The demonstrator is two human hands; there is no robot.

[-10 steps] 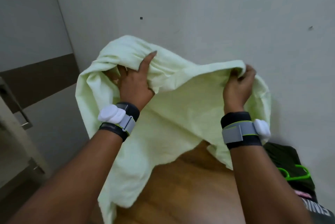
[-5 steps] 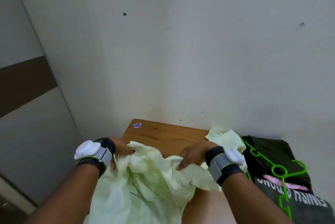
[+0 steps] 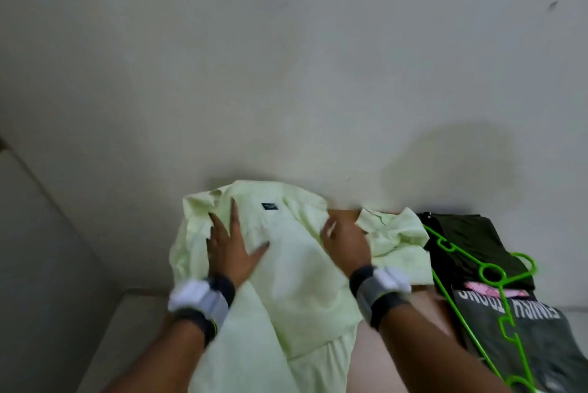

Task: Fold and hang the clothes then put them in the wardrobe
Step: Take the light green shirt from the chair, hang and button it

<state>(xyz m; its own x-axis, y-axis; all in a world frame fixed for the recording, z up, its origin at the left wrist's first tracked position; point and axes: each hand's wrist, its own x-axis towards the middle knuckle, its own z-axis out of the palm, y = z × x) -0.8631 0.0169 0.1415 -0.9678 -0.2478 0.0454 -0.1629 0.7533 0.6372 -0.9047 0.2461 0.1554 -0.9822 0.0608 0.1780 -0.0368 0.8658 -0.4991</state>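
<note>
Shirt (image 3: 286, 265) came down onto the bench (image 3: 378, 364), left hand (image 3: 229, 252) and right hand (image 3: 345, 244) flat on it.
A second earlier I held it bunched in the air. Now it lay spread, collar towards the wall (image 3: 286, 74), my fingers straight, pressing and gripping nothing. Probably ready for folding. A green hanger (image 3: 490, 271) lay on dark clothes (image 3: 461, 240) just right of it, in a bare grey corner.

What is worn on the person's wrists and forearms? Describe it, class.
The left wristband and right wristband are alike: a dark band, a grey strap and a white rounded module. No sleeves or gloves are worn.
</note>
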